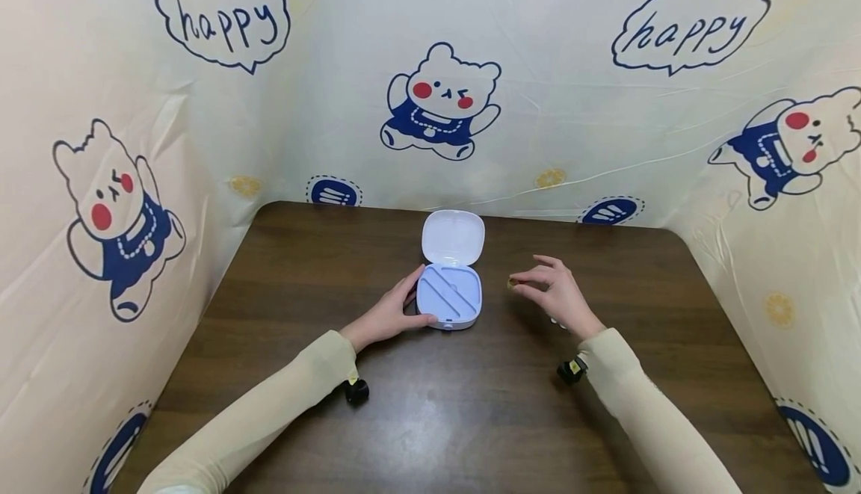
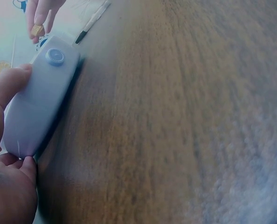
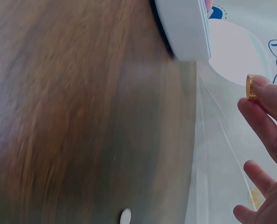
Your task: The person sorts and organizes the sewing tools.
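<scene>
A light blue jewellery case stands on the table with its white-lined lid raised at the back. Slanting dividers split its tray. My left hand grips the case's left side, thumb at the front corner and fingers along the side. The left wrist view shows the front wall with its round button. To the right of the case, my right hand pinches a gold ring between thumb and index finger above the table, other fingers spread.
Small white things lie on the table under my right hand, mostly hidden by it; one white piece shows in the right wrist view. The brown wooden table meets a printed cloth at the back and sides.
</scene>
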The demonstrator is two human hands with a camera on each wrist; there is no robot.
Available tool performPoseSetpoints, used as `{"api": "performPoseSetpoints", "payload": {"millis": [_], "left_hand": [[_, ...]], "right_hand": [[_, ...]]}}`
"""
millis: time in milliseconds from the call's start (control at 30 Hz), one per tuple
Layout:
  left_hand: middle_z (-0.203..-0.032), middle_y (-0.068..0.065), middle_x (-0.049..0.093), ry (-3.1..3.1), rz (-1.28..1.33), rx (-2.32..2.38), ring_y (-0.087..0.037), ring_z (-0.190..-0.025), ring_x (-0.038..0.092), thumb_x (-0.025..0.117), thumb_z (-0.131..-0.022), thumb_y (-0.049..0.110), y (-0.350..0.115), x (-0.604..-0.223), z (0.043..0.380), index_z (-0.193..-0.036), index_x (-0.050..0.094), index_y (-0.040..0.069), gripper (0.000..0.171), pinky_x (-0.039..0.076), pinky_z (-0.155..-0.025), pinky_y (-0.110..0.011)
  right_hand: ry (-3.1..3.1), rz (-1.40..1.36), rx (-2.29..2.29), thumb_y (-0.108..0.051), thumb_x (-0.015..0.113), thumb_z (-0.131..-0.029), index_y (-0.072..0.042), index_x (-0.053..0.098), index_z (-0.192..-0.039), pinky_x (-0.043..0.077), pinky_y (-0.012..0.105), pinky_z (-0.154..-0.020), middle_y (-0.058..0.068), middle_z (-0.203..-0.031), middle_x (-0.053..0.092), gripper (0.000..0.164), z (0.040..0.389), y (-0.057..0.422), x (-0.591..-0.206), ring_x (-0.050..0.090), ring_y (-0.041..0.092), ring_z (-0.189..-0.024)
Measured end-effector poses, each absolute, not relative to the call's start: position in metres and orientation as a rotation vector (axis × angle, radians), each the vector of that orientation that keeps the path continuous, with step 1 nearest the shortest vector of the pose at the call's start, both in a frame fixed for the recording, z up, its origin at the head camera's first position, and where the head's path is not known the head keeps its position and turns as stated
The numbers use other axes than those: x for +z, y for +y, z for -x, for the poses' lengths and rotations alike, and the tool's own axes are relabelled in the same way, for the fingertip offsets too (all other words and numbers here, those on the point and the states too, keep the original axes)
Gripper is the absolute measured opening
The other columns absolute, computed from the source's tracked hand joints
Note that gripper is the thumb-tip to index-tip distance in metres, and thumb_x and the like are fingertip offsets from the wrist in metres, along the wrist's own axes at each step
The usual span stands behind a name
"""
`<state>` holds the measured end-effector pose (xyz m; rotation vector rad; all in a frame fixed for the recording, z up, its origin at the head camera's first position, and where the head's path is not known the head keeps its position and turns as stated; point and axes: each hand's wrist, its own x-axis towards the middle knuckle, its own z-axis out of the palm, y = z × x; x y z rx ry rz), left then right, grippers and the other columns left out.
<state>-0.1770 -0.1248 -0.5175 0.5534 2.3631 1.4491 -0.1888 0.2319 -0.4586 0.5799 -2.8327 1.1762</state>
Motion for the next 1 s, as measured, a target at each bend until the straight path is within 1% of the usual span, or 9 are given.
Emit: {"api": "performPoseSetpoints", "payload": {"millis": [67, 133, 300, 467, 767, 900, 1000], "left_hand": [[-0.173, -0.009, 0.016, 2.362, -0.542, 1.447, -0.023, -0.158, 0.023, 0.083, -0.091, 0.033, -0.125, -0.517, 0.177, -0.169, 0.01, 0.014, 0.109, 0.032, -0.124, -0.039], [-0.173, -0.01, 0.015, 2.356, -0.549, 1.456, -0.024, -0.158, 0.022, 0.083, -0.091, 0.032, -0.124, -0.517, 0.176, -0.169, 0.01, 0.012, 0.108, 0.032, -0.124, -0.039], [-0.174, -0.011, 0.015, 2.346, -0.562, 1.463, -0.024, -0.158, 0.021, 0.082, -0.092, 0.031, -0.123, -0.516, 0.175, -0.168, 0.01, 0.011, 0.107, 0.031, -0.124, -0.04], [-0.174, -0.008, 0.015, 2.348, -0.548, 1.459, -0.022, -0.158, 0.021, 0.083, -0.092, 0.031, -0.124, -0.516, 0.176, -0.169, 0.01, 0.014, 0.107, 0.031, -0.124, -0.038], [-0.174, -0.007, 0.015, 2.355, -0.544, 1.448, -0.02, -0.158, 0.022, 0.083, -0.092, 0.032, -0.125, -0.516, 0.176, -0.169, 0.01, 0.014, 0.107, 0.031, -0.124, -0.036], [-0.174, -0.009, 0.016, 2.362, -0.546, 1.442, -0.022, -0.158, 0.022, 0.082, -0.092, 0.032, -0.124, -0.515, 0.176, -0.169, 0.01, 0.013, 0.107, 0.031, -0.124, -0.037], [-0.173, -0.01, 0.016, 2.365, -0.553, 1.439, -0.023, -0.158, 0.022, 0.082, -0.092, 0.032, -0.124, -0.514, 0.176, -0.168, 0.01, 0.011, 0.107, 0.031, -0.124, -0.038]], "right_hand": [[-2.839, -0.587, 1.171, -0.016, 0.08, -0.094, -0.013, 0.082, -0.114, 0.021, 0.07, -0.12, 0.009, -0.11, 0.078, 0.02, 0.19, 0.228, -0.459, 0.036, 0.038, -0.148], [-2.835, -0.61, 1.168, -0.017, 0.08, -0.094, -0.014, 0.082, -0.114, 0.021, 0.069, -0.12, 0.008, -0.11, 0.078, 0.02, 0.192, 0.224, -0.46, 0.036, 0.039, -0.148], [-2.798, -0.676, 1.176, -0.016, 0.081, -0.093, -0.013, 0.083, -0.112, 0.027, 0.064, -0.121, 0.007, -0.105, 0.078, 0.019, 0.195, 0.216, -0.461, 0.039, 0.043, -0.145], [-2.798, -0.686, 1.2, -0.016, 0.08, -0.093, -0.014, 0.083, -0.112, 0.025, 0.064, -0.121, 0.006, -0.106, 0.078, 0.019, 0.199, 0.208, -0.46, 0.037, 0.042, -0.147], [-2.816, -0.676, 1.199, -0.018, 0.08, -0.094, -0.014, 0.084, -0.111, 0.02, 0.065, -0.122, 0.005, -0.105, 0.078, 0.018, 0.206, 0.191, -0.468, 0.037, 0.041, -0.146], [-2.816, -0.677, 1.204, -0.016, 0.081, -0.093, -0.014, 0.084, -0.11, 0.028, 0.062, -0.12, 0.006, -0.106, 0.078, 0.018, 0.208, 0.184, -0.47, 0.041, 0.04, -0.144], [-2.826, -0.669, 1.202, -0.017, 0.081, -0.092, -0.013, 0.084, -0.11, 0.031, 0.062, -0.118, 0.006, -0.108, 0.078, 0.018, 0.209, 0.179, -0.47, 0.043, 0.037, -0.142]]}}
